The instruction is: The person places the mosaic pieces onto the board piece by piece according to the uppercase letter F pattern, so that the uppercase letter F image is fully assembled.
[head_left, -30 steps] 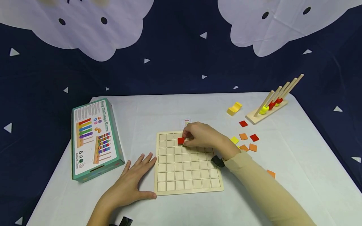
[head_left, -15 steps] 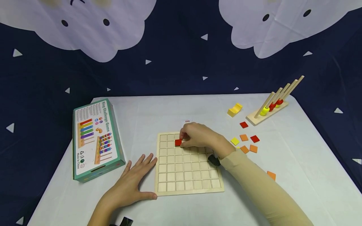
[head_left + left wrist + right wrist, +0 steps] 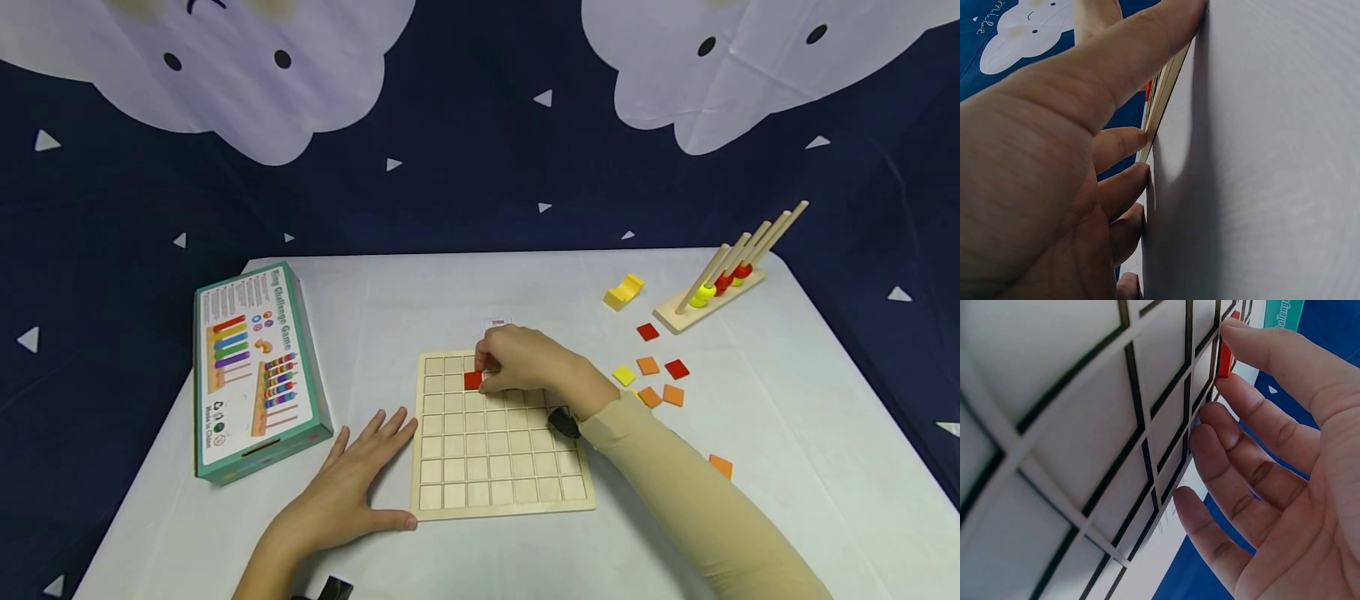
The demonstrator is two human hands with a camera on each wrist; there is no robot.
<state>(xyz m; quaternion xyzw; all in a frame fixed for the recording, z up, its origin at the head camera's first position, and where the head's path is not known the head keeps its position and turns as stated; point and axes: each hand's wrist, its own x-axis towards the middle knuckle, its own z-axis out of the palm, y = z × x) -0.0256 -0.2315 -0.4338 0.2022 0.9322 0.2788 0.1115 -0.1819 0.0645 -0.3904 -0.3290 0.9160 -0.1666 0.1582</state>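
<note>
A pale wooden grid board (image 3: 498, 450) lies flat on the white tabletop. My right hand (image 3: 525, 358) reaches over its far rows and pinches a red square tile (image 3: 472, 381) at its right side. In the right wrist view, the thumb and index finger are at the edges of the red tile (image 3: 1230, 347), low over the grid. The tile covers a cell in the second row from the far edge, third from the left. My left hand (image 3: 348, 492) lies with fingers spread beside the board's left edge, thumb at the near left corner; in the left wrist view, fingertips touch the board's edge (image 3: 1169, 87).
Loose orange tiles (image 3: 647, 366), red tiles (image 3: 677, 369) and a yellow tile (image 3: 623, 376) lie right of the board. Behind them stand a wavy yellow block (image 3: 624, 292) and a wooden peg rack (image 3: 708, 300) with rings. A green game box (image 3: 262, 375) lies at left. A small card (image 3: 498, 322) shows behind the right hand.
My right hand has moved slightly left with the red tile, which now lies flatter in its cell. The left hand has stayed at the board's edge.
</note>
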